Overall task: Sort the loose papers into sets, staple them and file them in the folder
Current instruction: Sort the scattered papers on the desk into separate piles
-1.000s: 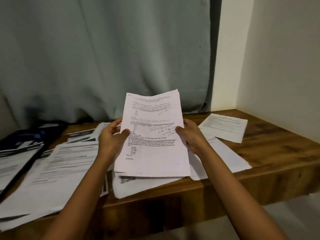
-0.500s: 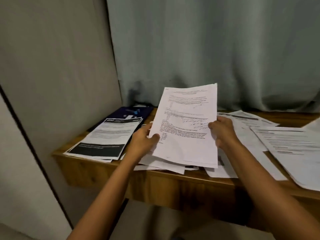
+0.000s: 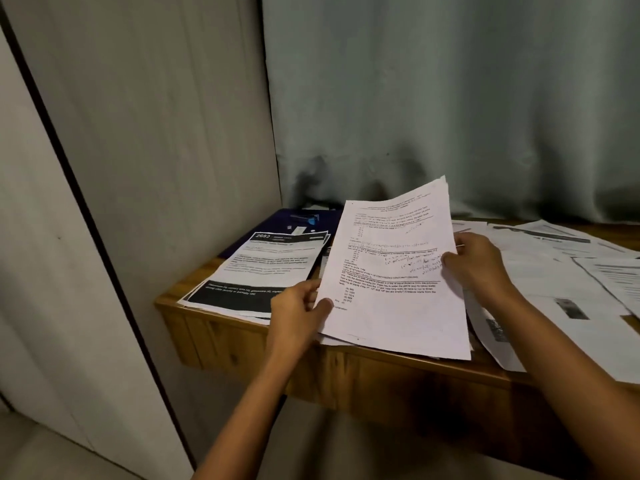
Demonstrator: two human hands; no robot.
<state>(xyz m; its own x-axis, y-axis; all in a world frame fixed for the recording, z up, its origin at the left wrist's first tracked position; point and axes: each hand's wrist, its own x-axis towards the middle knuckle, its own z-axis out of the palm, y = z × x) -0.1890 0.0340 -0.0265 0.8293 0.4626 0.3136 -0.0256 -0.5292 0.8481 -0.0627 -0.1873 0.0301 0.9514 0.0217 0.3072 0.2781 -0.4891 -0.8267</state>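
White papers (image 3: 394, 271) at frame centre, tilted above the wooden bench (image 3: 415, 382); my left hand (image 3: 298, 310) and right hand (image 3: 478, 265) grip their side edges, fingers (image 3: 450, 259) curled.

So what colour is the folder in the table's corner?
The folder is dark blue, seen in the head view.

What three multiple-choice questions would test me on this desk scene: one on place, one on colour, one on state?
1. Where is the folder? A) desk's far left corner B) floor C) chair
2. Folder's colour? A) red B) dark blue C) yellow
3. The sheaf is: A) lying flat B) held in both hands C) torn in half

1 A: it lies at the desk's left end, far back.
2 B: its bare cover is dark blue.
3 B: left hand and right hand grip its side edges.
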